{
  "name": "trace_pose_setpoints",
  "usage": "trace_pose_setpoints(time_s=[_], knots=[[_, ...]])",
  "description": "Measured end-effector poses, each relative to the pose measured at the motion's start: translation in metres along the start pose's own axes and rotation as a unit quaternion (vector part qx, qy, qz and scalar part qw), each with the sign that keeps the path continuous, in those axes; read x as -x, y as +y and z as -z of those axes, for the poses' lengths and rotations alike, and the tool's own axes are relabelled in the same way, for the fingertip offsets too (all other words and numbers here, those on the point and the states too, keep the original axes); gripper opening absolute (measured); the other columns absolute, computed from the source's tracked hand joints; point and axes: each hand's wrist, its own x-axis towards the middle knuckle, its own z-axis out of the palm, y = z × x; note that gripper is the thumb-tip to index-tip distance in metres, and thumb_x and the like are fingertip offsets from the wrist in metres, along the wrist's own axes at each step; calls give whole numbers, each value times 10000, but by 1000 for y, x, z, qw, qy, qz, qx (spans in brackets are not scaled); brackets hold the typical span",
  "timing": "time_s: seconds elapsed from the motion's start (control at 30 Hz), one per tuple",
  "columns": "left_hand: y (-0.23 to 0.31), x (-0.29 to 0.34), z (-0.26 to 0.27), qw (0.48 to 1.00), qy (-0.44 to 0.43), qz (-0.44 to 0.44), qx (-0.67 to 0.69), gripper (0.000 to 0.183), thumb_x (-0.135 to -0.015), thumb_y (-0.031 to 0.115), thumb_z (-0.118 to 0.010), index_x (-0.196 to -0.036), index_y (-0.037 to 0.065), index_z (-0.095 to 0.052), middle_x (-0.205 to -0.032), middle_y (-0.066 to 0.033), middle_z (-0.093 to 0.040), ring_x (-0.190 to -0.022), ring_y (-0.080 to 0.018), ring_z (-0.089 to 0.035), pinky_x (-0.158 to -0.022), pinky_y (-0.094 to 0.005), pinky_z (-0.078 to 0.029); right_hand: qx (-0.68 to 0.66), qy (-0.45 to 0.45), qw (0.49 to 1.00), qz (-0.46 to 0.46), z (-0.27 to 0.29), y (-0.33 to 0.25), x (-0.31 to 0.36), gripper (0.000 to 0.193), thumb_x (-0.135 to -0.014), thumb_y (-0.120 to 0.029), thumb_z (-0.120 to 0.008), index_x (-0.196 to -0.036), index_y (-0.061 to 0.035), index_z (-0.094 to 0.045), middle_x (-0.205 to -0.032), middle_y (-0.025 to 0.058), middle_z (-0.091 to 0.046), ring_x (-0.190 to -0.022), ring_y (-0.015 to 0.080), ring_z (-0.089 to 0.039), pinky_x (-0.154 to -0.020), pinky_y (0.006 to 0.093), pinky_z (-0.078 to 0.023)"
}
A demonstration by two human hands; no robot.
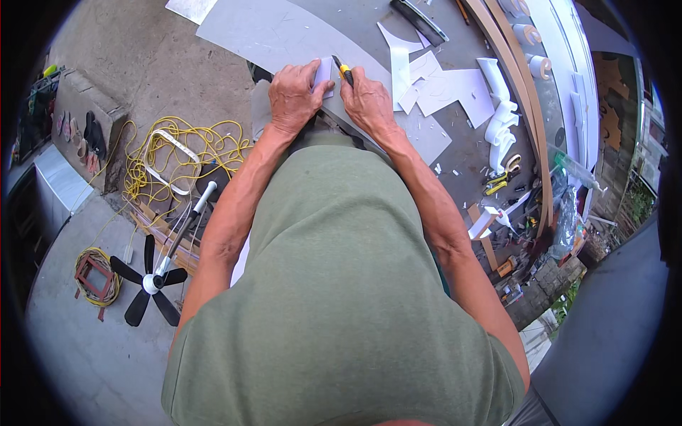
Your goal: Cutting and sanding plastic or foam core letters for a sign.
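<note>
My left hand (pixel 293 98) grips a small white piece of sheet (pixel 323 75) at the near edge of the work table, fingers and thumb closed on its left side. In my right hand (pixel 369 103) is a utility knife (pixel 346 73) with a yellow and black handle, fingers wrapped round it. Its dark tip points up and left, just right of the white piece; whether the blade touches anything is too small to tell. Both hands are over a large grey-white sheet (pixel 284 28) that lies across the table.
White offcuts (pixel 440 82) and curved white cut-outs (pixel 501 128) lie right on the table (pixel 462 153). Scissors (pixel 513 164), yellow-handled pliers (pixel 495 184) and tape rolls (pixel 527 34) are farther right. On the floor at left are tangled yellow cord (pixel 213 138) and a black-bladed fan (pixel 150 284).
</note>
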Motion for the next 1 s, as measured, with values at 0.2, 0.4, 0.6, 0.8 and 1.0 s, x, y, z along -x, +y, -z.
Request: trace_pose_setpoints(time_s=[0.2,0.4,0.6,0.8,1.0], knots=[[-2,0,-2,1000,-2,-5,-5,472,-715,250,-852,-1124,54,-719,-732,-52,-641,-702,-226,-598,-668,-365,-484,0,-4,1000,0,0,0,0,222,-953,-221,-576,-948,-14,-494,-761,260,-672,-709,455,-671,-636,534,-510],[-1,0,-2,1000,-7,-4,-8,476,-718,249,-847,-1131,52,-717,-739,-54,-642,-704,-224,-595,-675,-365,-480,-5,26,999,24,-5,5,0,221,-961,-223,-580,-963,-23,-487,-687,266,-642,-647,461,-650,-592,541,-487],[-1,0,-2,1000,-5,-4,-6,473,-719,246,-844,-1132,55,-716,-739,-53,-639,-706,-224,-593,-678,-367,-478,-6,20,1000,21,-3,3,0,217,-959,-219,-579,-963,-24,-486,-701,264,-648,-656,461,-651,-595,538,-488],[-1,0,-2,1000,-2,-2,-4,471,-719,244,-845,-1131,54,-715,-743,-52,-638,-705,-223,-590,-681,-367,-475,-13,29,999,29,-5,5,0,208,-956,-206,-584,-958,-24,-484,-705,263,-648,-662,459,-652,-596,537,-488],[1,0,-1,1000,-24,16,4,478,-715,250,-827,-1120,26,-708,-823,-112,-679,-793,-279,-630,-752,-396,-476,-9,27,999,32,-3,2,0,203,-954,-200,-584,-958,-22,-486,-713,262,-651,-663,460,-651,-599,538,-488]])
